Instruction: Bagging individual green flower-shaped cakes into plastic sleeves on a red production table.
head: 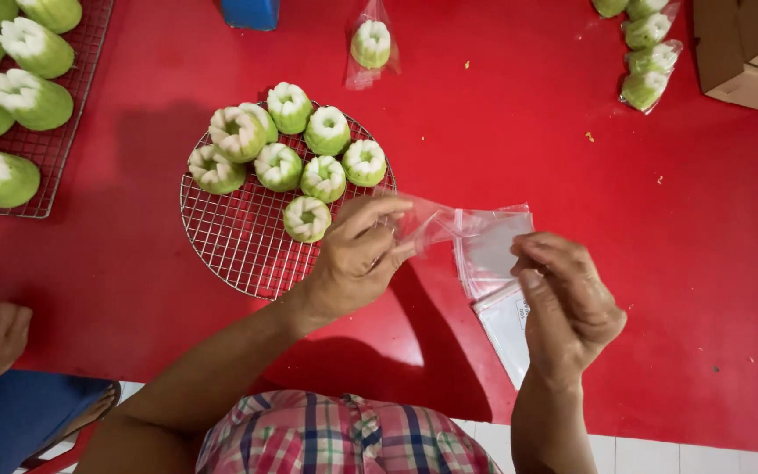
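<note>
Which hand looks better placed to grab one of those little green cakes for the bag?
Probably the left hand: it sits at the round wire rack's edge, beside the nearest green cake. The right hand pinches the clear bag farther away.

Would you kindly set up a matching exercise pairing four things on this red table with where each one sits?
Things:
1. Round wire cooling rack
2. Clear plastic bag
3. Single green-and-white steamed cake in a bag
4. Brown cardboard box

Places:
A. top right corner
B. held between the left hand and right hand
C. far edge, near a blue container
D. left of the hands, carrying unwrapped cakes

Pairs: 1-D, 2-B, 3-C, 4-A
</note>
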